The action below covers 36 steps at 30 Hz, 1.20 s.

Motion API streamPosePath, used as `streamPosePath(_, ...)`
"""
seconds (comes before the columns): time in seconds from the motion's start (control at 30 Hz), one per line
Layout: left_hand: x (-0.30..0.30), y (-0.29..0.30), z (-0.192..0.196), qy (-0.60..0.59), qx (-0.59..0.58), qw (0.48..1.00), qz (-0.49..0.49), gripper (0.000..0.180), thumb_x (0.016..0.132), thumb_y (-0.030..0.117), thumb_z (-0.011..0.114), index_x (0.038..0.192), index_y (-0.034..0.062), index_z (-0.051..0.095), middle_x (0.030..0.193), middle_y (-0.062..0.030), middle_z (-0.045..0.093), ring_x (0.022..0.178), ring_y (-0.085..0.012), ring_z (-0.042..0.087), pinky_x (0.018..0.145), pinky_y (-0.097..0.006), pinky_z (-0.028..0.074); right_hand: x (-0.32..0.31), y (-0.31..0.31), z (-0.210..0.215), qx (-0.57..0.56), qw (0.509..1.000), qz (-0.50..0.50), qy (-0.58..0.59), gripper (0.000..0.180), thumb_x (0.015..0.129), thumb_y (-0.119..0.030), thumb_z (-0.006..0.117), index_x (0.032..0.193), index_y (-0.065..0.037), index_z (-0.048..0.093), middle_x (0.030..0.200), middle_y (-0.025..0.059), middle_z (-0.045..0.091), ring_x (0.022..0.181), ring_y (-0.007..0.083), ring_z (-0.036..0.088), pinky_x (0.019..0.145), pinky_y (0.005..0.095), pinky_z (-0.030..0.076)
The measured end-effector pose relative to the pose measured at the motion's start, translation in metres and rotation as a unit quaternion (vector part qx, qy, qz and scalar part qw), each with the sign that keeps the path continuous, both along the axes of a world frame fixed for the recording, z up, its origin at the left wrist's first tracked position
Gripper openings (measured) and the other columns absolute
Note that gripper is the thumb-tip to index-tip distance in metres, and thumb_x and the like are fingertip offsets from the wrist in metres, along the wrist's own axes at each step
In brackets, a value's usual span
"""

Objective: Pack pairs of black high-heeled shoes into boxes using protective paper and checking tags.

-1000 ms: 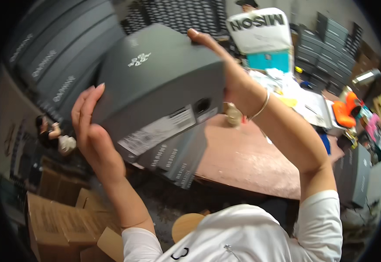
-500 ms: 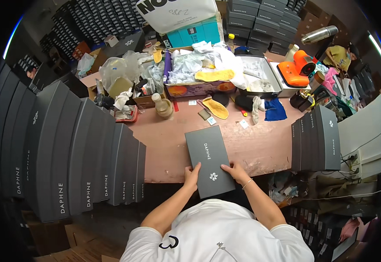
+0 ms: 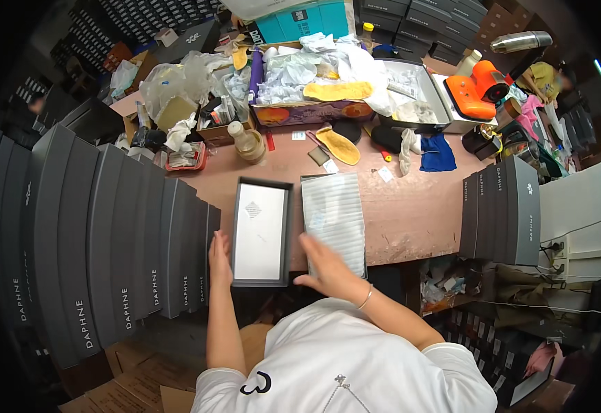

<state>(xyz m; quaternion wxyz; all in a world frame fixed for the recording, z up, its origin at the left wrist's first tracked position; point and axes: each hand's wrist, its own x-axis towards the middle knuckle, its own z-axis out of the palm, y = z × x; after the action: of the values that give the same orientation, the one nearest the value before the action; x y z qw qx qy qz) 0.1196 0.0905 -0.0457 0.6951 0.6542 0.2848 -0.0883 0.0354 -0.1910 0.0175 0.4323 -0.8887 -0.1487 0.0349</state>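
A shoebox lies in two parts before me on the pinkish table. Its dark grey lid (image 3: 260,234) is turned inside up on the left, showing a white lining with a small printed patch. Right beside it, the box bottom (image 3: 335,213) is filled with pale, creased tissue paper that covers whatever lies inside. My left hand (image 3: 220,260) is upright at the lid's left edge, fingers straight; whether it touches the lid I cannot tell. Over the near left part of the tissue is my right hand (image 3: 329,267), slightly blurred, with thumb and fingers apart and nothing in it.
Tall rows of grey shoeboxes (image 3: 118,234) stand at left, a shorter row (image 3: 496,210) at right. Behind are a carton of crumpled paper (image 3: 314,113), a yellow insole (image 3: 339,146), a squat bottle (image 3: 246,143), blue cloth (image 3: 438,153) and an orange device (image 3: 476,89).
The closed shoebox held in both hands is now open on the table, its lid turned over at left. Both hands have let go of their earlier grip; the left has moved left.
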Motion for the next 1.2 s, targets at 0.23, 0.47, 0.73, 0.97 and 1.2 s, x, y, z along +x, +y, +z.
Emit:
streamPosePath(0.23, -0.05, -0.086, 0.059, -0.2, 0.097, 0.883, -0.414, 0.022, 0.086, 0.011, 0.065, 0.105, 0.0006, 0.063, 0.095, -0.0063, 0.063, 0.086, -0.0132, 0.06, 0.078, -0.026, 0.048, 0.006, -0.087, -0.046, -0.194, 0.955, -0.224, 0.022, 0.026, 0.08, -0.018, 0.066, 0.1, -0.005, 0.055, 0.101, 0.0168, 0.059, 0.099, 0.0344, 0.055, 0.083, 0.0508, 0.041)
streamPosePath(0.47, -0.091, -0.195, -0.036, -0.336, 0.06, 0.808, -0.48, 0.037, 0.092, 0.023, 0.053, 0.123, 0.0018, 0.053, 0.115, -0.0147, 0.057, 0.108, -0.0251, 0.055, 0.095, -0.038, 0.041, 0.022, 0.036, 0.048, 0.193, 0.97, 0.136, 0.05, 0.033, 0.087, -0.014, 0.058, 0.117, 0.0, 0.055, 0.104, 0.0204, 0.063, 0.09, 0.0359, 0.063, 0.081, 0.0386, 0.049)
streamPosePath(0.73, -0.037, -0.108, -0.05, -0.017, -0.071, 0.988, -0.136, 0.036, 0.098, 0.022, 0.048, 0.127, 0.0003, 0.046, 0.113, -0.011, 0.056, 0.093, -0.0154, 0.058, 0.08, -0.03, 0.049, -0.009, -0.02, -0.137, -0.255, 0.961, -0.107, 0.018, 0.037, 0.08, -0.022, 0.063, 0.103, 0.006, 0.055, 0.084, 0.0236, 0.063, 0.083, 0.035, 0.062, 0.074, 0.0425, 0.05)
streamPosePath(0.97, -0.089, -0.109, 0.027, -0.215, -0.07, 0.952, -0.204, 0.087, 0.085, 0.039, 0.068, 0.144, -0.0019, 0.018, 0.141, -0.0231, 0.032, 0.13, -0.0305, 0.037, 0.105, -0.04, 0.035, 0.03, -0.032, -0.002, -0.021, 0.923, -0.065, 0.378, 0.025, 0.083, -0.017, 0.062, 0.098, 0.004, 0.058, 0.085, 0.0142, 0.066, 0.073, 0.0188, 0.065, 0.064, 0.0317, 0.053)
streamPosePath(1.2, -0.092, -0.141, 0.043, -0.198, 0.053, 0.941, -0.268, 0.095, 0.079, 0.029, 0.075, 0.144, -0.0051, 0.016, 0.142, -0.027, 0.032, 0.131, -0.0342, 0.036, 0.106, -0.039, 0.032, -0.004, 0.009, -0.036, 0.588, 0.671, -0.16, 0.423, 0.034, 0.097, -0.027, 0.05, 0.12, -0.003, 0.054, 0.107, 0.0045, 0.062, 0.094, 0.0125, 0.059, 0.082, 0.0283, 0.049)
